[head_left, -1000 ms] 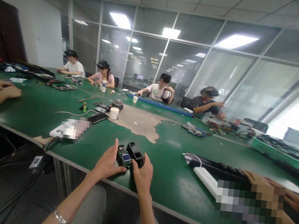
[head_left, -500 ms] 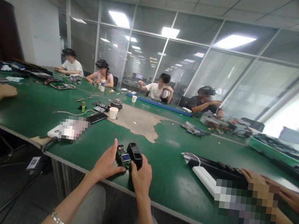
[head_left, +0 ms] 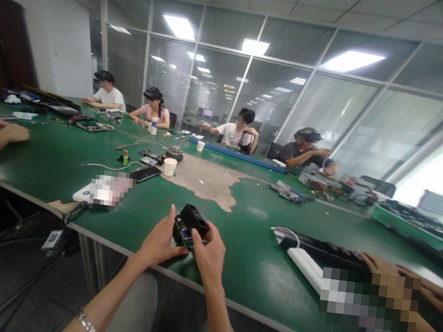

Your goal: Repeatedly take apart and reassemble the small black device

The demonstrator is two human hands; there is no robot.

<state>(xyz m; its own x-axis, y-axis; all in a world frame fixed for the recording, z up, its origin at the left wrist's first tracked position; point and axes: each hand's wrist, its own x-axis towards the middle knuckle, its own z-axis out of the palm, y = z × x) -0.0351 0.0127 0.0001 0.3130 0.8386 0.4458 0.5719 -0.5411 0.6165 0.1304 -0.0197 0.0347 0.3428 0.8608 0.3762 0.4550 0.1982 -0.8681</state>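
Near the front edge of the green table, my right hand (head_left: 211,251) grips a black plastic housing (head_left: 194,219), tilted over a small green circuit board (head_left: 184,235). The board has a small bluish screen, now partly covered by the housing. My left hand (head_left: 162,239) is at the board's left side, thumb along its lower edge and fingers raised behind it, with the board between them. The fingertips of my right hand behind the housing are partly hidden.
A paper cup (head_left: 169,167) and a black phone (head_left: 148,174) stand ahead to the left. A white power bank-like object (head_left: 83,193) lies left. At right are a white strip (head_left: 303,269) and another person's hands (head_left: 382,266). Several people sit across the table.
The black housing has moved left from beside the board and now tilts over it, covering part of the screen. My right hand moved with it; my left hand stayed nearly still.
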